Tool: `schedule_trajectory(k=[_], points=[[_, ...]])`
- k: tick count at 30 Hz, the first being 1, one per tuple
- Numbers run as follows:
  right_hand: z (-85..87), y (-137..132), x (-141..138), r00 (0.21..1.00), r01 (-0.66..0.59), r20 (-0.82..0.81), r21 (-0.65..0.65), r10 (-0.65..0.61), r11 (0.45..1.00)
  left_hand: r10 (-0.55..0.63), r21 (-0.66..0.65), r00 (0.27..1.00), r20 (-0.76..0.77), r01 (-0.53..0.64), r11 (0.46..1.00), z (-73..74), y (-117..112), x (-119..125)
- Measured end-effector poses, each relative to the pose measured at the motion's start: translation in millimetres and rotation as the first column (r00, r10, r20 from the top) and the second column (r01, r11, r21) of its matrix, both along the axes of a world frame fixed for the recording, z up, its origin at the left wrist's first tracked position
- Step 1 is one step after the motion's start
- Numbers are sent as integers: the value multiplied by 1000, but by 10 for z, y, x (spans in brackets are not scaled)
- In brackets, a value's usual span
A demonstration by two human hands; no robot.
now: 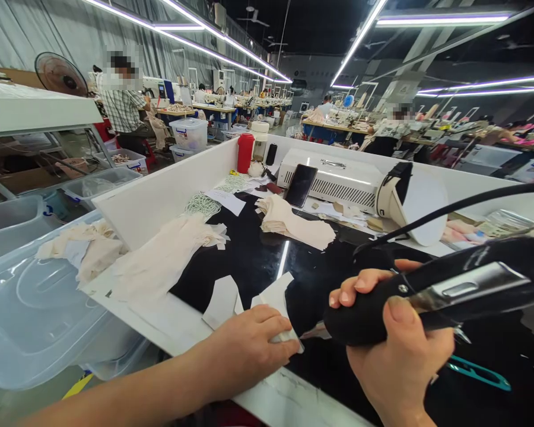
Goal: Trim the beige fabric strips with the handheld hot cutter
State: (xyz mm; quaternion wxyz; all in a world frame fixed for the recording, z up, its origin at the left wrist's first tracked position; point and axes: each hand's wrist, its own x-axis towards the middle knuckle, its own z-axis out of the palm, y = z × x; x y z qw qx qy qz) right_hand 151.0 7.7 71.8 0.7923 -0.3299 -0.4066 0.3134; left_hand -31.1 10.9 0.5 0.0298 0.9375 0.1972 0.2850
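Observation:
My right hand (396, 350) is wrapped round the black padded handle of a corded heat tool (445, 284), whose black and metal body runs off to the right. My left hand (249, 347) lies on the black table top (258, 255), fingers curled and pressing down a small cream fabric piece (273, 299). Another cut piece (222, 299) lies just left of it. The tool's tip is hidden behind my hands.
A pile of cream fabric (164, 255) and a folded stack (293, 222) lie further back. A phone (301, 185) leans on a white machine (333, 175). Teal snips (478, 370) lie at right. Clear plastic bins (31, 308) stand left. Other people work at distant tables.

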Motion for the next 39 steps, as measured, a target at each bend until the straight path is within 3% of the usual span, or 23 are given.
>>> schedule_trajectory(k=[24,32,39], points=[[-2,26,-88,1000,21,17,-25,-20,999,61,9,997,45,-62,998,-70,-111,37],[21,-27,-59,999,-10,47,-20,11,1000,83,2,992,-90,-83,997,-57,-281,55],[19,-32,-55,999,-8,49,-11,9,1000,-26,-59,997,-73,22,998,7,27,14]])
